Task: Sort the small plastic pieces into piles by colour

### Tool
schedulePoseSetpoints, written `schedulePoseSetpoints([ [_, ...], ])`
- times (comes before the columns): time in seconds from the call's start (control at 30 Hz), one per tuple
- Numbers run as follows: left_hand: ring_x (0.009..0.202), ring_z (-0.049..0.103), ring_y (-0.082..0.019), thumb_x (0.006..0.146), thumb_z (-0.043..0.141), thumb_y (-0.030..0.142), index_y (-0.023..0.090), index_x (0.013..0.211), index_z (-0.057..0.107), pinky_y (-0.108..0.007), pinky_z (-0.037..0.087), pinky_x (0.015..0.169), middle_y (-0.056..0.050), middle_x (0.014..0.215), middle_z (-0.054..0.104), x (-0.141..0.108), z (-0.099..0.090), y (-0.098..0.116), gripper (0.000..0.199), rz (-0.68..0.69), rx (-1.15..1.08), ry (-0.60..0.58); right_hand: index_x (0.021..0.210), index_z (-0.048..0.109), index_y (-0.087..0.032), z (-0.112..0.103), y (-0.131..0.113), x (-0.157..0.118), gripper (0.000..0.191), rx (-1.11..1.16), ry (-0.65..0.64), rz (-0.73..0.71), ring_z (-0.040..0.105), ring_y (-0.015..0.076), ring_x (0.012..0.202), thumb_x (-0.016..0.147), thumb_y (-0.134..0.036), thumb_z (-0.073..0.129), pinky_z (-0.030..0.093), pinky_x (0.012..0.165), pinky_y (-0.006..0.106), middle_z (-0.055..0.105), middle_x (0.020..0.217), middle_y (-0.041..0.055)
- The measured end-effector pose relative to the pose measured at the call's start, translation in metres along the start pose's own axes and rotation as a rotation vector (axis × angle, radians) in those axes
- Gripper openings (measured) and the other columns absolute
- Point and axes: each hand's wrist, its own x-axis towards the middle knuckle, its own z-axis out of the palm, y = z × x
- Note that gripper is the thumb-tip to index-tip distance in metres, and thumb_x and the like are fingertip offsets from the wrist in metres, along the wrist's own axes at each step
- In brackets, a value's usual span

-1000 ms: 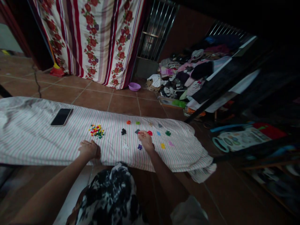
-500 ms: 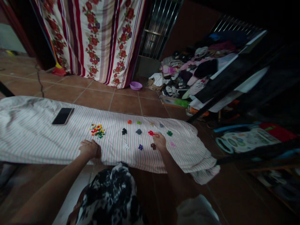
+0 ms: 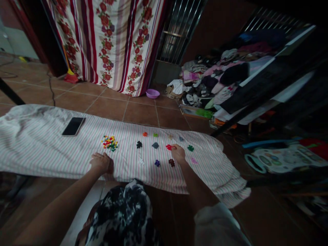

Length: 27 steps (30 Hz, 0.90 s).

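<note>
At one o'clock, the right hand [image 3: 178, 153] has left the grey pile [image 3: 155, 145] for the red pile [image 3: 168, 147], apparently now in work; pinch indiscernible. At eleven, the left hand [image 3: 100, 162] lies unclenched.

Reddish-brown tiles [image 3: 140, 111] with pale grout lines cover the floor. A floor-length curtain [image 3: 120, 44], striped and printed with red roses, hangs at the rear. Immediately right of it is a window [image 3: 178, 32] fitted with vertical metal bars; a low grey ledge [image 3: 166, 73] lies beneath. The adjoining wall [image 3: 212, 29] is dark reddish brown. A second barred opening [image 3: 271, 20] is located at upper right, behind a heap of clothes [image 3: 212, 75]. A dark reddish frame [image 3: 32, 42] stands at far left, next to a pale wall section [image 3: 17, 41]. Illumination is dim; the right side is in deep shadow.
</note>
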Motion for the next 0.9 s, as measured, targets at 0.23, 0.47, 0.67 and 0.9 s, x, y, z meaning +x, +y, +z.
schedulePoseSetpoints([
  [0.23, 0.122, 0.049, -0.05, 0.084, 0.032, 0.024, -0.007, 0.136, 0.042, -0.05, 0.045, 0.083, -0.044, 0.133, 0.042, -0.003, -0.006, 0.003, 0.061, -0.044, 0.031, -0.009, 0.087, 0.073, -0.02, 0.007, 0.0, 0.004, 0.031, -0.037, 0.002, -0.045, 0.066, 0.0194, 0.083, 0.078, -0.016, 0.044, 0.048, 0.077, 0.029, 0.073, 0.087, 0.0063],
  [0.47, 0.119, 0.051, -0.049, 0.081, 0.04, 0.032, -0.005, 0.133, 0.045, -0.05, 0.045, 0.082, -0.043, 0.131, 0.045, -0.001, -0.003, 0.003, 0.065, -0.059, 0.017, -0.003, 0.088, 0.074, -0.02, 0.006, -0.002, 0.003, 0.032, -0.032, 0.014, -0.045, 0.066, 0.0192, 0.085, 0.078, -0.016, 0.044, 0.049, 0.081, 0.03, 0.073, 0.089, 0.0061],
  [0.67, 0.116, 0.053, -0.047, 0.079, 0.043, 0.034, -0.006, 0.13, 0.046, -0.047, 0.046, 0.079, -0.043, 0.128, 0.047, -0.003, -0.007, 0.004, 0.065, -0.068, -0.01, 0.006, 0.09, 0.073, -0.017, -0.002, -0.004, -0.003, 0.032, -0.018, 0.067, -0.066, 0.065, 0.0227, 0.085, 0.08, -0.019, 0.043, 0.049, 0.081, 0.035, 0.07, 0.092, 0.0116],
  [0.9, 0.122, 0.05, -0.045, 0.082, 0.04, 0.026, -0.002, 0.136, 0.044, -0.046, 0.046, 0.081, -0.04, 0.135, 0.044, -0.003, -0.01, 0.005, 0.061, -0.102, -0.049, -0.013, 0.093, 0.072, -0.016, 0.001, -0.045, -0.014, 0.031, 0.156, 0.118, -0.207, 0.063, 0.0233, 0.088, 0.079, -0.023, 0.044, 0.048, 0.085, 0.036, 0.068, 0.093, 0.0123],
])
